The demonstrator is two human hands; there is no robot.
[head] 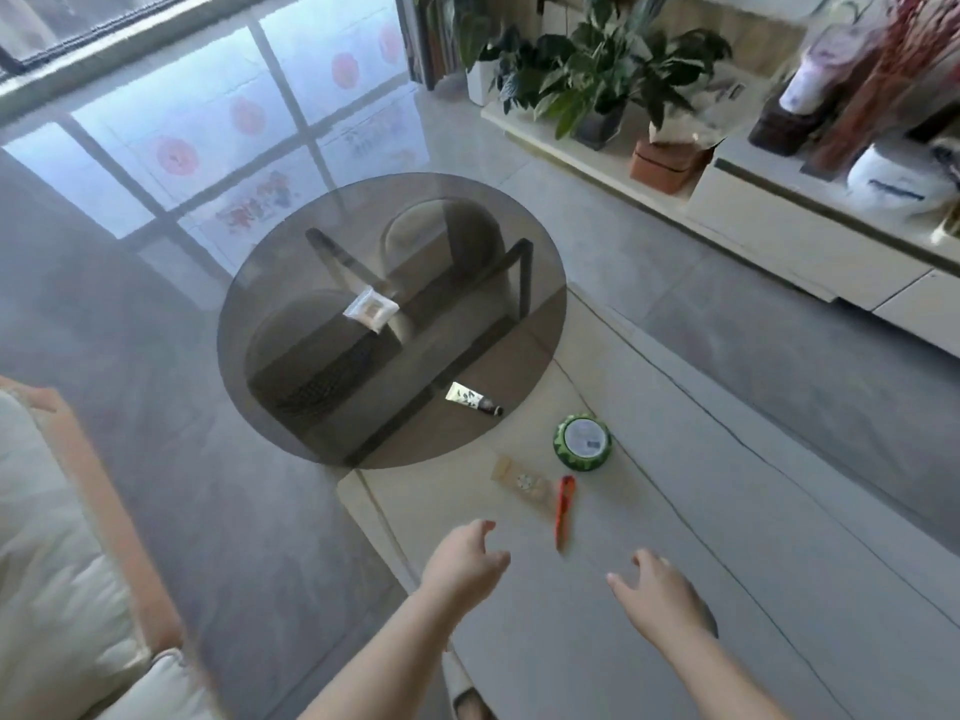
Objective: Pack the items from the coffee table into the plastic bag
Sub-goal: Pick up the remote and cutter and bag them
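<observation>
On the pale stone coffee table (675,589) lie an orange-red utility knife (564,509), a clear snack packet (522,483) and a green round tin (583,442). A small tube (474,399) and a white wrapped packet (371,308) rest on the round smoked-glass top (291,324). My left hand (465,561) hovers empty, fingers loosely curled, just left of the knife. My right hand (657,589) hovers empty to the knife's right, fingers spread. No plastic bag is in view.
A cream sofa (57,563) with an orange frame stands at the left. A low white cabinet (779,220) with potted plants (602,70) and a red box (667,163) runs along the back right. Glossy grey floor (130,314) surrounds the table.
</observation>
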